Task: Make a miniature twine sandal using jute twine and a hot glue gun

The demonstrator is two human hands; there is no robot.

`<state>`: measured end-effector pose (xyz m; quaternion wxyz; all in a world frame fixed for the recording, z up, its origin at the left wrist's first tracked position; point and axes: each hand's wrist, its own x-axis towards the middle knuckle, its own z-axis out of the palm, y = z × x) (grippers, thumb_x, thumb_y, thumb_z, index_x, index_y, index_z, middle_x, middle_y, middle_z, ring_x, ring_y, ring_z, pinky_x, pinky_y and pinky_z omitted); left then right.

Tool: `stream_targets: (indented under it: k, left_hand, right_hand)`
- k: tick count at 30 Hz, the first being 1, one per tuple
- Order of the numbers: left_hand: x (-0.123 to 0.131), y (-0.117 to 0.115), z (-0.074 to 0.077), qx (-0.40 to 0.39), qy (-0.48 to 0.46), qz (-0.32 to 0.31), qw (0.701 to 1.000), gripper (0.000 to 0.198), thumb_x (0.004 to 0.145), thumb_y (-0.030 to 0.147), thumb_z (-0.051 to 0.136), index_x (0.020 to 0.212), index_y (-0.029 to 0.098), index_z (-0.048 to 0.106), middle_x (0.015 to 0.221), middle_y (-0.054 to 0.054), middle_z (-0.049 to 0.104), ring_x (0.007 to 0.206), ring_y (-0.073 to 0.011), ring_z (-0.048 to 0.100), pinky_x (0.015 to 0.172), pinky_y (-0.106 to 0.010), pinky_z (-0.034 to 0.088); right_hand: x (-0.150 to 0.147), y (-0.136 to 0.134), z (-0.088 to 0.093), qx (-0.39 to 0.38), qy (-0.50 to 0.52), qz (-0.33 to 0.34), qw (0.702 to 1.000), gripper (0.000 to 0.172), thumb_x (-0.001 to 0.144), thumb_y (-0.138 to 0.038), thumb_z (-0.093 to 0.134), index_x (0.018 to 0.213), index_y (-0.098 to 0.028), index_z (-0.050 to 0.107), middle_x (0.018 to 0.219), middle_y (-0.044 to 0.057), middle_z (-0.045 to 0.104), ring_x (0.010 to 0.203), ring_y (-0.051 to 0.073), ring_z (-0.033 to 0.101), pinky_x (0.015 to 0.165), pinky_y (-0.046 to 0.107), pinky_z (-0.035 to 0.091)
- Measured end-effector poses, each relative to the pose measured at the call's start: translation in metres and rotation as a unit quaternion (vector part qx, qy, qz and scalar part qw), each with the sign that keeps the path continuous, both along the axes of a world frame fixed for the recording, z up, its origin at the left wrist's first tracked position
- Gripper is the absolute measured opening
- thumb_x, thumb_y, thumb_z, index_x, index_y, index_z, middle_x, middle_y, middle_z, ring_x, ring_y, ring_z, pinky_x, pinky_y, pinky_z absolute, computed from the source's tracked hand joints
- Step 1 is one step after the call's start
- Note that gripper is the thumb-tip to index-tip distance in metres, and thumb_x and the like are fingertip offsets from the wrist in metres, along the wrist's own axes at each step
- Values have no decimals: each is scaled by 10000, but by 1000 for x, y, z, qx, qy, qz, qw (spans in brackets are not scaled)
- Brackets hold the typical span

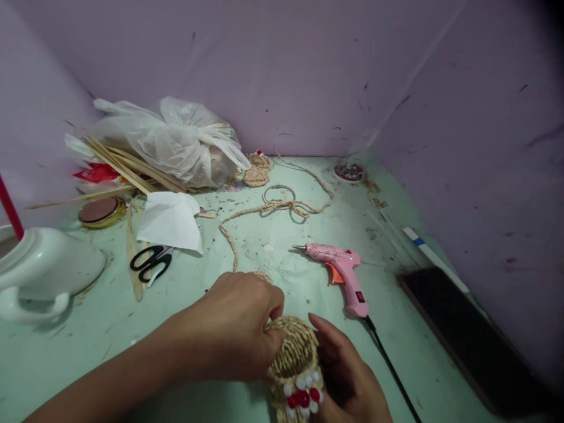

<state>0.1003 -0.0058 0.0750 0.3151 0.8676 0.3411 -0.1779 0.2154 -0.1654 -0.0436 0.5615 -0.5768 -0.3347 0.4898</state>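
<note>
While both my hands were gathered at the near edge, the green table (110,317) spread out ahead of them, with the crumpled plastic bag (176,141) far off at the back left, the dark panel (467,335) along the right and the white vessel (44,267) at the left edge. Closer in lay the pink glue gun (341,270), on its side with its nozzle pointing left, just beyond my right hand (348,370) and well apart from my left hand (238,329); the scissors (152,262) lay further away on the left. The woven basket (295,352) sat between my two hands, touching both, its long axis running away from me with the open mouth at the far end, tipped a little upward. My left hand was curled almost closed, fingertips pinching the rim from the left and above. My right hand lay half open, cupped against the basket's right wall, its fingers loosely extended. A braided cord (273,207) ran from behind my left hand toward the back of the table. Smallest of all, the red and white bead flower (303,398) sat on the basket's near end, facing me.
</note>
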Motion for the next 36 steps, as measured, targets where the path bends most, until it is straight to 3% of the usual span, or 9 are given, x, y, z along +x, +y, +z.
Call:
stream_targets:
  k: [13, 21, 27, 36]
  left_hand:
    - [-1, -5, 1, 30, 17, -9, 999, 142, 723, 310, 462, 633, 206, 496, 646, -11, 571, 553, -140, 411, 509, -272, 218]
    - [-4, -11, -9, 86, -36, -8, 996, 130, 709, 293, 475, 618, 208, 510, 603, -9, 547, 507, -138, 379, 503, -281, 212]
    - [-4, 2, -6, -4, -39, -13, 999, 169, 755, 266, 471, 630, 197, 561, 614, 8, 557, 566, -126, 451, 522, -247, 285]
    - [-6, 7, -31, -183, -105, 91, 973, 92, 697, 238, 524, 739, 187, 588, 552, 58, 489, 496, -88, 436, 425, -176, 296]
  right_hand:
    - [3, -3, -2, -9, -26, 6, 1000, 559, 697, -198, 685, 1230, -277, 537, 1155, 77, 667, 1037, 225, 638, 840, 279, 521]
    - [0, -4, -3, 2, -9, -16, 1000, 531, 698, -208, 694, 1207, -257, 553, 1146, 84, 671, 1015, 218, 648, 826, 276, 523]
    - [-2, 2, 3, -1, 29, -25, 999, 519, 706, -235, 704, 1195, -303, 545, 1112, 62, 685, 977, 199, 660, 802, 272, 526]
    - [-4, 7, 12, -31, 42, -54, 997, 505, 689, -264, 709, 1165, -259, 540, 1066, 87, 697, 948, 197, 666, 798, 272, 514]
